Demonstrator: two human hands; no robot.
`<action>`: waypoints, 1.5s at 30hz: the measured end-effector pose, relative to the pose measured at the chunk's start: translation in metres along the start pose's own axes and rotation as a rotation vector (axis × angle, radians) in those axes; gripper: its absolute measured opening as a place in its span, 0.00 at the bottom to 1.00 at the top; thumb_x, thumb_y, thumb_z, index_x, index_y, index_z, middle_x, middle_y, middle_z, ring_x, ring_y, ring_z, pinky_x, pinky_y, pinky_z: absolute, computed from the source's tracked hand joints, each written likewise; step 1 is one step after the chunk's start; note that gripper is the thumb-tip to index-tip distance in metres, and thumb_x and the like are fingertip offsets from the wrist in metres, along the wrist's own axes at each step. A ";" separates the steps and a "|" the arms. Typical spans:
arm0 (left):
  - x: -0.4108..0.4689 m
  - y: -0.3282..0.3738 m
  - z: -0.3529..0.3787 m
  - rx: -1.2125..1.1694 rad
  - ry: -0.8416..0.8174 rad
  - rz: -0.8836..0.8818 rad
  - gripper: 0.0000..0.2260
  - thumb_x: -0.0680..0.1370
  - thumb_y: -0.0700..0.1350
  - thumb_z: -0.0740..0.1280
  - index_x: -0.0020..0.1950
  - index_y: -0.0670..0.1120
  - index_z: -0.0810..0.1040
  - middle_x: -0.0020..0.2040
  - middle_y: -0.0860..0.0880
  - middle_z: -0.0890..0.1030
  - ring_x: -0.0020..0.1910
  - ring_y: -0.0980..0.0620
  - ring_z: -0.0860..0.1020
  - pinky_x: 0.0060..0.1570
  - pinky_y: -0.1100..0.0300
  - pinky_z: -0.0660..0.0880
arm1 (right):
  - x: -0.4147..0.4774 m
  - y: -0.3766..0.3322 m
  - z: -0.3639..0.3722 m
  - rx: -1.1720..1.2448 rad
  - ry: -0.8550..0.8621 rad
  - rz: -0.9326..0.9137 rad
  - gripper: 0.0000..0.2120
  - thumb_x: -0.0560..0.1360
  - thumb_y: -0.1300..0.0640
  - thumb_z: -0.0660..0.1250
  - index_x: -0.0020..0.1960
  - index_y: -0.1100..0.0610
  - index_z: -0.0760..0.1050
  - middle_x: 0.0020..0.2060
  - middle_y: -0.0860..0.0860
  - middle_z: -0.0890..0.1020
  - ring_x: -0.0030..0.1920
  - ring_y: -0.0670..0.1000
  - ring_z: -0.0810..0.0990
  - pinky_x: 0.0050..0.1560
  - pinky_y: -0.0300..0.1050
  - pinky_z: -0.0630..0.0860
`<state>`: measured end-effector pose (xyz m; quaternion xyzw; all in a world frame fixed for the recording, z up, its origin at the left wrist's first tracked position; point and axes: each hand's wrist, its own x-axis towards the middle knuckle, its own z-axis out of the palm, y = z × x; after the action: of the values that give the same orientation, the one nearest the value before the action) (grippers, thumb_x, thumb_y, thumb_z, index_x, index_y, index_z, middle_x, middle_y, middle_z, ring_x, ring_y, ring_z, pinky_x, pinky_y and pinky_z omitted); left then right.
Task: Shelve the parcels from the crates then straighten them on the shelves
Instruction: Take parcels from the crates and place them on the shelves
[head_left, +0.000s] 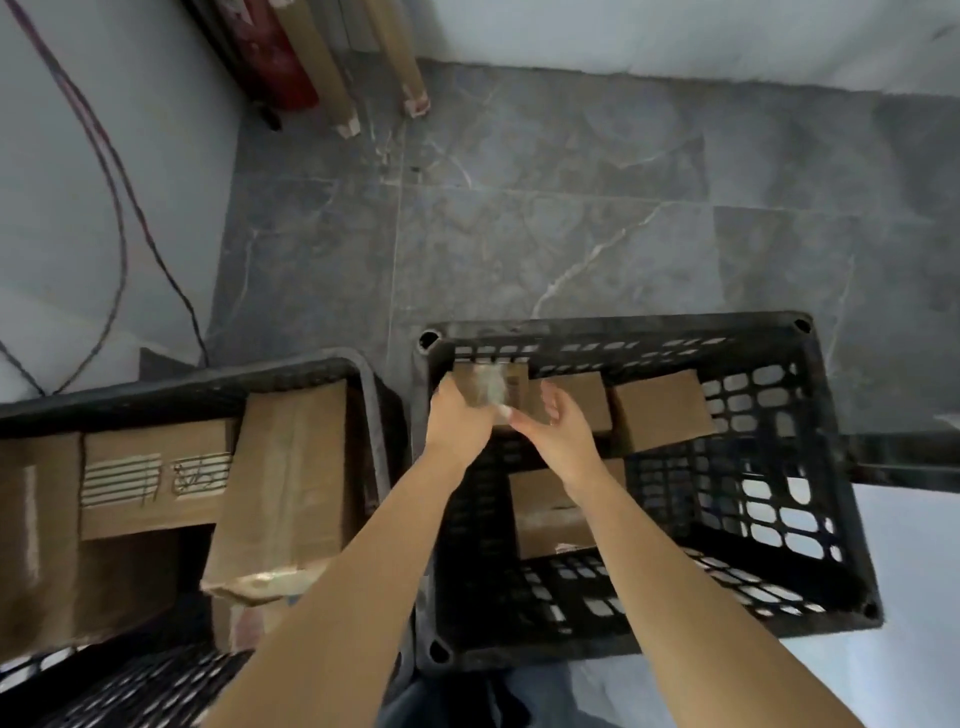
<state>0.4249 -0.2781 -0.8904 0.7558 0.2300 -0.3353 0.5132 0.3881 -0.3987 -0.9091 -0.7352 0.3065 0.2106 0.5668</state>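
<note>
Two black plastic crates stand on the floor below me. The right crate (821, 467) holds several small brown cardboard parcels. My left hand (460, 415) grips a small taped parcel (493, 387) at the crate's far left corner. My right hand (553, 431) is beside it with fingers spread, touching or nearly touching the same parcel. Two more parcels (662, 410) lie to the right along the far wall, and another parcel (550, 514) sits under my right forearm. The left crate (311, 371) is filled with larger cardboard boxes (283, 483).
Grey marble-patterned floor tiles (571, 208) stretch ahead. Red and dark cables (111, 171) hang along the white wall on the left. A red object (280, 67) and long cardboard tubes (400, 52) lean in the far corner. No shelves are in view.
</note>
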 end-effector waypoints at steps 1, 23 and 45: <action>0.012 -0.006 0.003 0.002 0.006 -0.017 0.35 0.76 0.41 0.68 0.78 0.42 0.52 0.70 0.51 0.65 0.68 0.52 0.66 0.63 0.59 0.65 | 0.013 0.009 0.004 0.023 -0.003 0.049 0.39 0.71 0.48 0.74 0.76 0.56 0.60 0.73 0.52 0.67 0.72 0.51 0.66 0.70 0.46 0.64; -0.255 0.162 -0.061 -0.148 0.073 0.003 0.17 0.79 0.58 0.60 0.58 0.49 0.78 0.58 0.44 0.76 0.50 0.48 0.75 0.48 0.59 0.68 | -0.241 -0.191 -0.104 0.092 0.163 -0.055 0.20 0.73 0.38 0.67 0.54 0.54 0.76 0.47 0.44 0.79 0.49 0.41 0.77 0.44 0.34 0.69; -0.562 0.283 -0.178 -0.459 -0.469 0.657 0.29 0.81 0.36 0.58 0.76 0.60 0.54 0.72 0.51 0.70 0.61 0.54 0.77 0.49 0.63 0.78 | -0.565 -0.365 -0.146 0.365 0.353 -0.681 0.22 0.68 0.54 0.77 0.59 0.43 0.75 0.60 0.43 0.77 0.55 0.34 0.78 0.50 0.30 0.76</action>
<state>0.2923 -0.2185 -0.2528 0.5591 -0.0758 -0.2571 0.7846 0.2260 -0.3574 -0.2415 -0.7068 0.1706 -0.1755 0.6637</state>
